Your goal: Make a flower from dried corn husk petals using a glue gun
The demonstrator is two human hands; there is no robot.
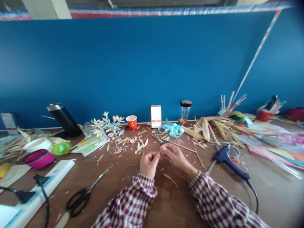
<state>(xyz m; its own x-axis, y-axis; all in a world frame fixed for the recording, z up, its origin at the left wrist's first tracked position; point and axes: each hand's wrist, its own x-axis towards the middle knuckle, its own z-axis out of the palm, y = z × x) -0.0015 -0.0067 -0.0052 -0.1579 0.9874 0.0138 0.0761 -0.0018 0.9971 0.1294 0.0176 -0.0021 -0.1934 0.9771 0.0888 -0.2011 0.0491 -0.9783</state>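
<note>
My left hand (150, 163) and my right hand (176, 158) meet over the middle of the brown table (123, 196). The fingertips of both are pinched close together on something too small to make out. A curved pale sliver (170, 180) lies on the table below my right hand. Just beyond the fingers are small scissors (159, 139), partly hidden by my right hand. Pale cut petals (142, 145) and scraps are strewn past my left hand. A curled light blue ribbon (174, 129) rests behind my right hand.
Black-handled scissors (80, 199) and a white power strip (53, 180) lie at left. A blue glue gun (231, 163) with its cord is at right, before dried corn husks (213, 128). Along the blue partition (142, 63) stand husk flowers (106, 122), a red paper cup (132, 123) and a jar (185, 112).
</note>
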